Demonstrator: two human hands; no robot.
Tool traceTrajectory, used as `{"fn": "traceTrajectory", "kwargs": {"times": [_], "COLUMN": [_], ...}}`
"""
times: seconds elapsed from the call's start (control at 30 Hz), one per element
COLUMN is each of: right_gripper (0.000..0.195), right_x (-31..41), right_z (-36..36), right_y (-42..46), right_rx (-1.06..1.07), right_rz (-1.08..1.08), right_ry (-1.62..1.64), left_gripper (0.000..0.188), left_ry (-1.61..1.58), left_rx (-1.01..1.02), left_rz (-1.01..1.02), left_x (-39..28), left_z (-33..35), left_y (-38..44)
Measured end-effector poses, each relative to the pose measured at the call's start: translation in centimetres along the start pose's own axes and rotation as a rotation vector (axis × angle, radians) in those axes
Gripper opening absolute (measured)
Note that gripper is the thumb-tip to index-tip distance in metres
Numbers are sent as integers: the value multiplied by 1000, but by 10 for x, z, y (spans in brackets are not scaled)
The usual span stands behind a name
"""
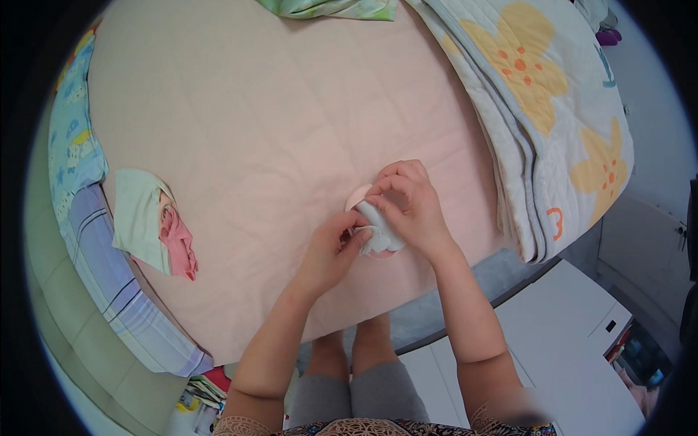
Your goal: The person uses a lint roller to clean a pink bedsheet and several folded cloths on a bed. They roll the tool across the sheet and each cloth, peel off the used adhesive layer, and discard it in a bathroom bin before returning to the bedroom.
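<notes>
A small bundle of soft fabric with a pale grey-white part [384,220] and a pink part [357,197] lies on the pink bed sheet [272,136], near the bed's front edge. My left hand [335,245] pinches the loose white edge of the bundle between thumb and fingertips. At its upper end, my right hand [409,199] grips the rolled grey-white fabric with thumb and index finger, other fingers curled. Its exact kind of garment cannot be told, as my fingers cover parts of it.
A folded white quilt [545,109] with yellow flowers lies at the right. Small white and pink garments [144,218] rest at the left, beside pillows [109,261] along the headboard [49,283]. Green cloth [338,8] is at the far edge. A white cabinet [551,310] stands behind at the right.
</notes>
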State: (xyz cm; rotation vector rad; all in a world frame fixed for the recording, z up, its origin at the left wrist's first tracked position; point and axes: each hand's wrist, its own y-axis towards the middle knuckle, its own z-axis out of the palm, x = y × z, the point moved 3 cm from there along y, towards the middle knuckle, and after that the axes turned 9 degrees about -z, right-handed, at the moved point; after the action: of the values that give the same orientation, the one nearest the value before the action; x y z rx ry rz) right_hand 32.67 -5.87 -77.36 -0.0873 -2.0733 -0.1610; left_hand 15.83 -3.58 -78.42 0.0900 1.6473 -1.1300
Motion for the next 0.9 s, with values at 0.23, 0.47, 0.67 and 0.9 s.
{"fn": "traceTrajectory", "kwargs": {"times": [0.23, 0.47, 0.67, 0.9], "right_gripper": [7, 10, 8, 6], "right_x": [-11, 12, 41, 67], "right_z": [-7, -19, -26, -8], "right_y": [-34, -47, -62, -78], "right_rx": [-189, -374, -570, -418], "right_rz": [364, 470, 470, 480], "right_ry": [281, 368, 429, 621], "left_gripper": [10, 12, 11, 14], "left_ry": [-61, 148, 207, -246], "left_rx": [-58, -387, -566, -426], "left_rz": [10, 174, 56, -81], "left_x": [10, 6, -8, 0], "left_z": [0, -4, 4, 33], "left_y": [6, -9, -43, -51]}}
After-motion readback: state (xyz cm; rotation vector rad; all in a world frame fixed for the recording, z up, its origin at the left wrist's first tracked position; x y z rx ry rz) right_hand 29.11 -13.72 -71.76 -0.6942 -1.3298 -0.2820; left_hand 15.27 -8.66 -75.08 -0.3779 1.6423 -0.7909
